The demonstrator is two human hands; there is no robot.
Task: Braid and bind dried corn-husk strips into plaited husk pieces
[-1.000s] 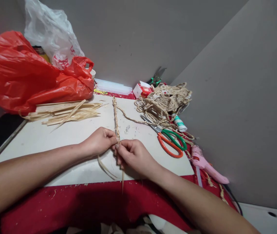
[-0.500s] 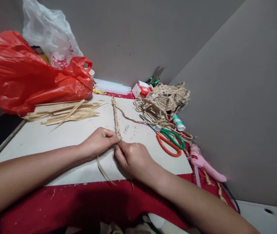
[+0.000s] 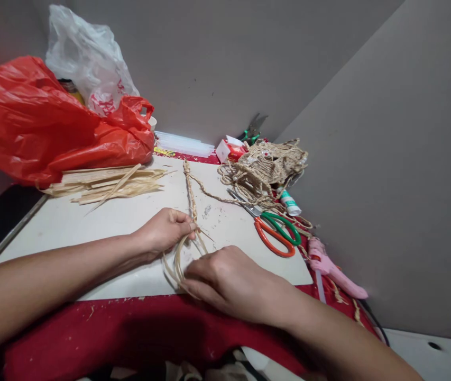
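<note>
A thin braided cord [image 3: 190, 193] of pale dried fibre runs down the middle of the white board. My left hand [image 3: 172, 227] pinches its near end between thumb and fingers. From that point loose fibre strands [image 3: 177, 264] curve toward me in a loop. My right hand [image 3: 225, 280] lies just right of and below the left, with thumb and fingers closed around the strands. Its fingertips are partly hidden. A thinner twisted rope [image 3: 213, 196] leads from the cord's far end to the rope heap on the right.
Dried husk strips [image 3: 110, 182] lie at left before a red plastic bag [image 3: 46, 127]. Scissors [image 3: 275, 233] with green and orange handles rest at right, near a rope heap [image 3: 268, 164] and a pink glue gun [image 3: 336, 270]. The white board [image 3: 130, 286] covers red cloth [image 3: 110, 333].
My right hand has moved toward me and slightly right, away from my left hand. Strands now show as a loop between the hands. The left hand stays at the cord's near end.
</note>
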